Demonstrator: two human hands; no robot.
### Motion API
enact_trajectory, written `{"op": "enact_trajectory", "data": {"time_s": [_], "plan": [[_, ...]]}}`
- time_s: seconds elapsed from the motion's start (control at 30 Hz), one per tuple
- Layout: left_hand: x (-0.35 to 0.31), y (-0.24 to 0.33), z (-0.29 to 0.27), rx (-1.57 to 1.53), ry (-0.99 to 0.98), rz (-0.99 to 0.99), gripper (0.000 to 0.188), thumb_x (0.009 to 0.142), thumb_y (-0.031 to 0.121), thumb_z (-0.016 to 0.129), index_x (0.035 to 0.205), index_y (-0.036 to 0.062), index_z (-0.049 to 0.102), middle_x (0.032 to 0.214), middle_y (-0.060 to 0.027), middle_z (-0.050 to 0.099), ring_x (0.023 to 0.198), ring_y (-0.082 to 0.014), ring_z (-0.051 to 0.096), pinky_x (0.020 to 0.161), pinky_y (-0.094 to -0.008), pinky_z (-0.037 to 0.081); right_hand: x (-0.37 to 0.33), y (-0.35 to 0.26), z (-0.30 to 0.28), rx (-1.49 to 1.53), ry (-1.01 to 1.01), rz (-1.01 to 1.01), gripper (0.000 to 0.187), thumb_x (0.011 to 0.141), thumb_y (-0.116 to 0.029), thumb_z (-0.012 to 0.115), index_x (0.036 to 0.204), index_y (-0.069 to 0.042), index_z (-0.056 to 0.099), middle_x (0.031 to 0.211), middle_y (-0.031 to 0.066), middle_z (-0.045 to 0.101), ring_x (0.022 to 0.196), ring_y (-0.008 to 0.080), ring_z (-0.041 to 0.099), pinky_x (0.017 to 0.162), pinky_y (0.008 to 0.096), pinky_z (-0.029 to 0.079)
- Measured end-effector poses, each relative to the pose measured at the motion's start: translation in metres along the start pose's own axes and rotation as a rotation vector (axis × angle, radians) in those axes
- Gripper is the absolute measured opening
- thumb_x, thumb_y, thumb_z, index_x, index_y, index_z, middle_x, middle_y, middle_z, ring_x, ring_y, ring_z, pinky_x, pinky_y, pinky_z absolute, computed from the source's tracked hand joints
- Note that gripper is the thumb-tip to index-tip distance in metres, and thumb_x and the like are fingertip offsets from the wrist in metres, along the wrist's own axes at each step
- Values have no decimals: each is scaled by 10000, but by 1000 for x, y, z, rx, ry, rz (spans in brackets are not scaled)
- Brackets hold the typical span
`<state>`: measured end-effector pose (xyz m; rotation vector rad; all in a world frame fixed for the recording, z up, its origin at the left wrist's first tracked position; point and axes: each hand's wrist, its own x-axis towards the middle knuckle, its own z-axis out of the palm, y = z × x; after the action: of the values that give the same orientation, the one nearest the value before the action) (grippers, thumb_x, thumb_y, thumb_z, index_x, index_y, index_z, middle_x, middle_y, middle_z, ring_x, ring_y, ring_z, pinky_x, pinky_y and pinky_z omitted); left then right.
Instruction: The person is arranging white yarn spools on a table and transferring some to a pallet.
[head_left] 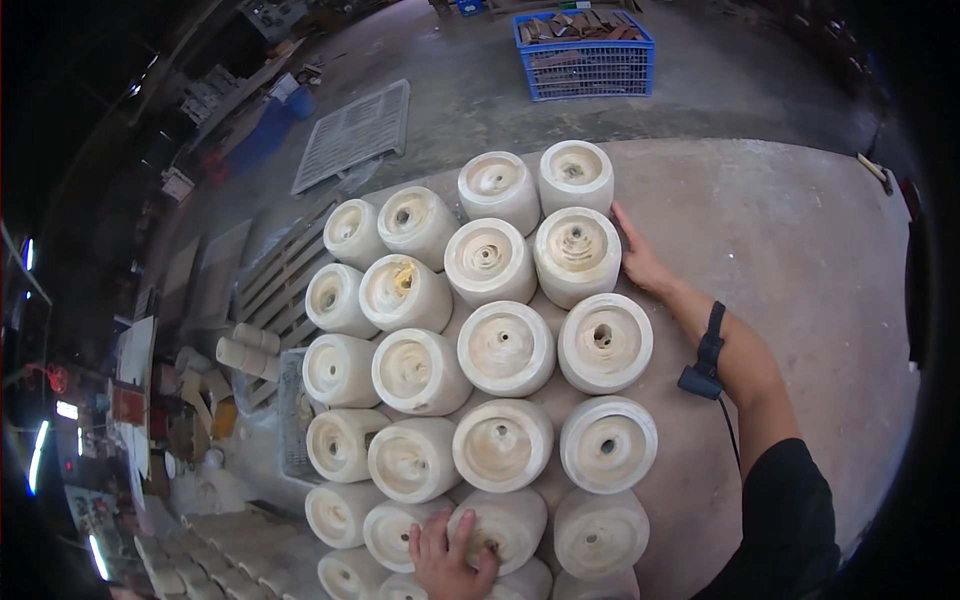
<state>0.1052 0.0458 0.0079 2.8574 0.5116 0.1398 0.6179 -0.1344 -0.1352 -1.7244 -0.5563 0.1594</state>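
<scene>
Several rows of drum-shaped, off-white blocks that look like plaster moulds fill the middle of the view, each with a dished top and most with a small centre hole. My right hand (643,258) reaches to the far right of the group. Its fingers lie stretched along the side of one mould (578,247), close to the farthest right mould (577,172). Low in the view, my left hand (450,560) rests with spread fingers on the top of a near mould (510,520) and the edge of its left neighbour (385,530). One mould (404,285) has a yellowish chipped patch.
The moulds stand on a flat brownish surface (760,250). Beyond it is a blue crate (586,87) of brownish pieces. A grey slatted panel (355,130) and a wooden pallet (290,265) lie to the left. More pale moulds (215,560) stand at lower left.
</scene>
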Motion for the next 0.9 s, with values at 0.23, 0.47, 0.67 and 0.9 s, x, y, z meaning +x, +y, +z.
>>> {"op": "enact_trajectory", "data": {"time_s": [0.23,0.47,0.67,0.9], "plan": [[-7,-8,2,57,-20,34,670,852,360,641,1433,74,468,1395,-217,487,1288,-404,445,1105,-574,284,-32,-25,-7,-309,-159,-36,833,679,190,337,1480,-37,364,1500,218,410,1430,318,339,1216,382,196],[-4,2,1,-78,71,38,625,738,299,641,1343,156,574,1276,-182,544,1191,-355,522,1078,-580,292,-152,-27,-70,-160,35,194,619,774,148,376,1362,-8,491,1335,137,586,1231,227,562,1080,330,400],[-7,-4,3,-92,71,7,648,778,309,614,1407,179,523,1290,-206,546,1254,-357,483,1147,-551,235,-342,-151,-118,-35,-67,543,400,833,93,457,1176,-10,635,1165,73,676,1136,168,600,1016,318,445],[5,-4,-1,-133,121,48,645,818,298,579,1438,153,482,1325,-244,516,1296,-389,435,1167,-552,195,-578,-298,-117,-20,-641,915,272,983,-112,565,1237,-42,630,1124,33,695,1073,127,617,970,304,476]]}}
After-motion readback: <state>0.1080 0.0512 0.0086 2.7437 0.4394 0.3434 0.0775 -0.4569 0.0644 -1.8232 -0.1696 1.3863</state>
